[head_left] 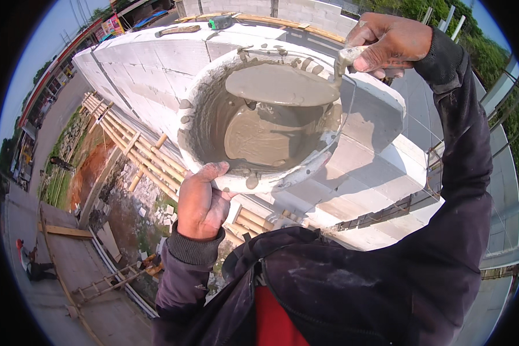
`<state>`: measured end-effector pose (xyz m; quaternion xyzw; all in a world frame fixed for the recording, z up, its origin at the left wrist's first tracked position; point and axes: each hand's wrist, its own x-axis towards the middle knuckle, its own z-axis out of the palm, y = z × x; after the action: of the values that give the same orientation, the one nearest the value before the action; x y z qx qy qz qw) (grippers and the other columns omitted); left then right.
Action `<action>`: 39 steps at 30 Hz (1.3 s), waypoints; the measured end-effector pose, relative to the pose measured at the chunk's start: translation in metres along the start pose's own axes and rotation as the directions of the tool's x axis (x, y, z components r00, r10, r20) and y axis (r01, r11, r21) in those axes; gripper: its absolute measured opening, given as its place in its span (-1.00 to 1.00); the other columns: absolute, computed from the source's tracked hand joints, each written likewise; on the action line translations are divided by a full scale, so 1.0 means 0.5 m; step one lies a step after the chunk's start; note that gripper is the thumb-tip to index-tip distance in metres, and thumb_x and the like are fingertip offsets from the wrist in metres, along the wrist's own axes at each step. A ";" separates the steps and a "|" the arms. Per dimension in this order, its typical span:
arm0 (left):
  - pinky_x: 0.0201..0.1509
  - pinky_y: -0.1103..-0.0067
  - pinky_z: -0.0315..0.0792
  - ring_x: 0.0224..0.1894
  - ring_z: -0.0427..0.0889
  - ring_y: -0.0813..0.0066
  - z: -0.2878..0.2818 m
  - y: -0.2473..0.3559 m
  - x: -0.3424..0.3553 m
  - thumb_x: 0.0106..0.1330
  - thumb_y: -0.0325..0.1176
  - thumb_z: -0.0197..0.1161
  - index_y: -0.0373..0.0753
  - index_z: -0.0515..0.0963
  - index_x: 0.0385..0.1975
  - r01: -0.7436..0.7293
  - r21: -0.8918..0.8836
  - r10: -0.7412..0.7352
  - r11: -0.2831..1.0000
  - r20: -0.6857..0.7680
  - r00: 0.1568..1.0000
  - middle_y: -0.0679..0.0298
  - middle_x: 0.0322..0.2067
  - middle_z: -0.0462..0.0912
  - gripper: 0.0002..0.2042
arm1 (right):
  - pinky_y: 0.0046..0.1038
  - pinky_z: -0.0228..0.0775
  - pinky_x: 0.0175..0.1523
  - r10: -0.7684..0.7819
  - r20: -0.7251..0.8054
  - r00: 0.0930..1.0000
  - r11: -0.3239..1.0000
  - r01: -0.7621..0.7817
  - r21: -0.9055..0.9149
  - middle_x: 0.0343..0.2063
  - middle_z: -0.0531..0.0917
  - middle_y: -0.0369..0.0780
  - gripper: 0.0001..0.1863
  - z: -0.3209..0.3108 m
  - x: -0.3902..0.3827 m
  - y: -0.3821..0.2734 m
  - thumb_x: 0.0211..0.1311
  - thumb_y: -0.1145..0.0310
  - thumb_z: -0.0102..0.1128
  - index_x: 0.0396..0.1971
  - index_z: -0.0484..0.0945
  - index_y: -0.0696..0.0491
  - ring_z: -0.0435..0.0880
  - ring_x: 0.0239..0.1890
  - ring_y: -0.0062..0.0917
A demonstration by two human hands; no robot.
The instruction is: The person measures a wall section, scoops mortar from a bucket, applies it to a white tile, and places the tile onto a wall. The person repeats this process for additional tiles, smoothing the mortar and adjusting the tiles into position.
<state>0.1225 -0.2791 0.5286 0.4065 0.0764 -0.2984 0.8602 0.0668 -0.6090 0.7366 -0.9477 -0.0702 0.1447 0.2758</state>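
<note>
A white bucket [265,181] of grey, wet mortar [259,144] sits at the top of a white block wall [127,75]. My left hand [203,205] grips the bucket's near-left rim, thumb on top. My right hand [389,46] is closed on the mortar-smeared handle of a trowel [282,83], raised at the bucket's upper right. The trowel's blade is coated in mortar and lies across the upper part of the bucket's opening, above the mortar at the bottom. A thin wire handle [345,118] hangs along the bucket's right side.
A hammer [176,30] and a green tape measure [219,22] lie on the wall top beyond the bucket. Bamboo scaffolding [132,147] runs below left, over rubble. Another person [32,259] is far down at the lower left. More block walls [501,190] and rebar stand at right.
</note>
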 end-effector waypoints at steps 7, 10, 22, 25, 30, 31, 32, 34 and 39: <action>-0.08 0.28 0.66 -0.20 0.68 0.15 0.113 0.018 0.012 0.35 -0.60 0.04 -0.54 0.43 -0.17 -0.142 0.007 0.140 0.990 0.136 0.981 -0.01 -0.23 0.59 -0.86 | -0.65 0.24 -0.63 0.121 0.043 0.992 0.991 -0.123 0.046 -0.62 0.60 -0.36 -0.72 -0.187 -0.004 0.072 0.16 0.32 0.41 -0.18 0.66 0.15 0.45 -0.67 -0.71; -0.04 0.26 0.65 -0.16 0.68 0.14 0.144 0.023 -0.004 0.35 -0.60 0.03 -0.54 0.42 -0.16 -0.314 0.120 0.300 0.942 0.124 0.946 -0.01 -0.22 0.59 -0.86 | -0.62 0.22 -0.61 0.117 -0.027 0.993 0.993 -0.116 0.021 -0.63 0.57 -0.37 -0.73 -0.201 0.025 0.082 0.13 0.31 0.42 -0.25 0.65 0.16 0.43 -0.67 -0.70; 0.10 0.38 0.53 0.00 0.58 0.16 0.198 0.047 0.073 0.36 -0.55 0.06 -0.49 0.38 -0.04 -0.266 -0.021 0.267 0.964 0.032 0.963 -0.01 -0.08 0.55 -0.77 | -0.57 0.29 -0.55 0.055 -0.124 0.991 0.992 -0.068 -0.105 -0.61 0.59 -0.32 -0.78 -0.302 0.026 0.151 0.09 0.34 0.41 -0.32 0.65 0.14 0.49 -0.62 -0.63; 0.02 0.15 0.63 -0.08 0.65 -0.03 0.205 0.058 0.088 0.34 -0.61 0.03 -0.53 0.33 -0.07 -0.279 -0.104 0.278 0.955 -0.024 0.960 -0.10 -0.13 0.55 -0.79 | -0.55 0.31 -0.54 0.076 -0.159 0.984 0.986 -0.098 -0.136 -0.61 0.59 -0.31 -0.80 -0.350 0.005 0.167 0.07 0.35 0.40 -0.34 0.65 0.13 0.50 -0.61 -0.61; 0.06 0.07 0.61 -0.03 0.62 -0.05 0.126 0.077 0.081 0.28 -0.65 0.06 -0.47 0.26 0.08 -0.301 -0.144 0.273 0.943 -0.187 0.944 -0.12 -0.08 0.52 -0.63 | -0.53 0.34 -0.51 0.089 -0.161 0.983 0.978 -0.116 -0.171 -0.60 0.60 -0.29 -0.82 -0.410 0.023 0.233 0.05 0.36 0.39 -0.37 0.66 0.12 0.53 -0.59 -0.58; 0.10 0.00 0.57 0.01 0.59 -0.11 0.129 0.077 0.066 0.27 -0.64 0.06 -0.49 0.25 0.10 -0.323 -0.177 0.272 0.930 -0.262 0.926 -0.17 -0.02 0.50 -0.62 | -0.52 0.34 -0.51 0.080 -0.158 0.984 0.978 -0.108 -0.179 -0.60 0.60 -0.28 -0.82 -0.416 0.026 0.246 0.05 0.36 0.39 -0.38 0.66 0.12 0.53 -0.58 -0.58; 0.13 -0.05 0.53 0.04 0.57 -0.14 0.110 0.076 0.058 0.27 -0.63 0.06 -0.50 0.23 0.12 -0.318 -0.191 0.263 0.929 -0.264 0.928 -0.20 0.02 0.48 -0.60 | -0.52 0.35 -0.50 0.083 -0.160 0.984 0.975 -0.113 -0.190 -0.59 0.60 -0.28 -0.83 -0.416 0.028 0.258 0.04 0.36 0.39 -0.38 0.66 0.12 0.54 -0.58 -0.57; 0.18 -0.14 0.44 0.09 0.53 -0.21 0.068 0.070 0.050 0.27 -0.61 0.06 -0.51 0.21 0.15 -0.300 -0.226 0.238 0.927 -0.264 0.935 -0.25 0.08 0.42 -0.56 | -0.51 0.36 -0.49 0.093 -0.152 0.984 0.970 -0.124 -0.210 -0.59 0.61 -0.27 -0.83 -0.417 0.041 0.283 0.04 0.36 0.39 -0.40 0.66 0.11 0.55 -0.57 -0.56; 0.25 0.07 0.47 0.07 0.55 0.01 -0.036 -0.004 0.091 0.17 -0.65 0.10 -0.47 0.27 0.14 -0.434 -0.047 0.319 0.899 -0.609 0.726 -0.08 0.03 0.49 -0.53 | -0.48 0.39 -0.47 0.120 -0.132 0.984 0.950 -0.152 -0.271 -0.58 0.61 -0.25 -0.85 -0.384 0.091 0.385 0.02 0.38 0.38 -0.43 0.66 0.10 0.57 -0.55 -0.53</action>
<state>0.1602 -0.2874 0.4983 0.4030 0.2812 0.0320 0.8703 0.1802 -0.8572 0.7760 -0.9864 -0.0086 0.0977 0.1317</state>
